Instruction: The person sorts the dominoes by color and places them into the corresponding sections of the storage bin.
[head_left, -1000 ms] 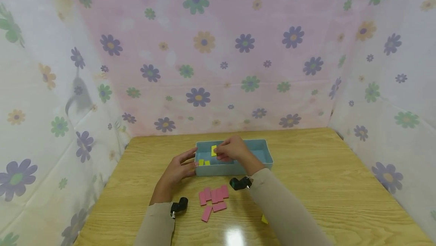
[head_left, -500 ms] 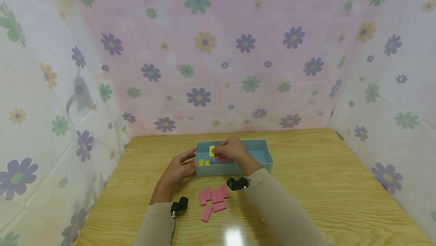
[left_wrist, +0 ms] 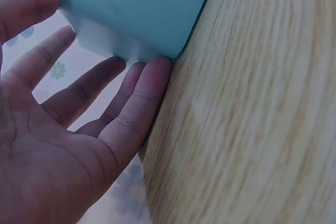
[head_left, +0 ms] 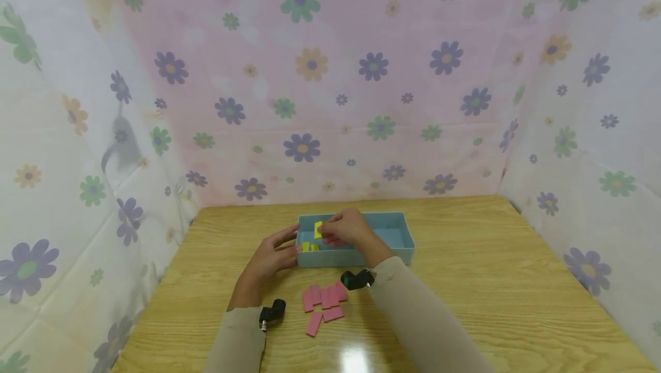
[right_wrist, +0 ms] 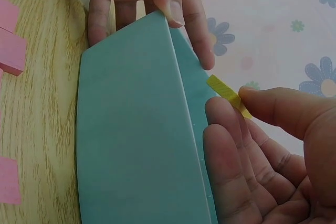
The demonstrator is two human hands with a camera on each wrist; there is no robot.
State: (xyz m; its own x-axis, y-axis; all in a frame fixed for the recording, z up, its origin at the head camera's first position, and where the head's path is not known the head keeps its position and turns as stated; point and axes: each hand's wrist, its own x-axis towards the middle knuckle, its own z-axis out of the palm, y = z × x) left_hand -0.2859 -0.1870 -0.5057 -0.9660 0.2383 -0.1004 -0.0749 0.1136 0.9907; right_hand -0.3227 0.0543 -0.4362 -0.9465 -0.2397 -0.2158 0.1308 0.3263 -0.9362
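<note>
Overall, flowered cloth (head_left: 330, 97) hangs behind and to both sides of a wood-grained surface (head_left: 496, 281), unchanged from a second ago. Toward the far edge sits an open blue-green box (head_left: 335, 259), unmoved, its long side facing the person. The right sleeve (head_left: 428, 321) now covers the spot where a corner of yellow showed earlier. The left hand (head_left: 268, 259) stays at the box's left end, its fingers spread against the outside, thumb at the rim. The right hand (head_left: 353, 230) has shifted slightly leftward over the box, thumb and fingers closed in a pinch. Seven pink blocks (head_left: 325, 298) lie between box and person, just as before: five in a row, two nearer the person. Two yellow blocks (head_left: 306, 247) show inside the box near its left end, partly hidden by the near wall. Gripped in the right hand's fingers, the held yellow block (right_wrist: 227, 94) is now a little closer to that end.
</note>
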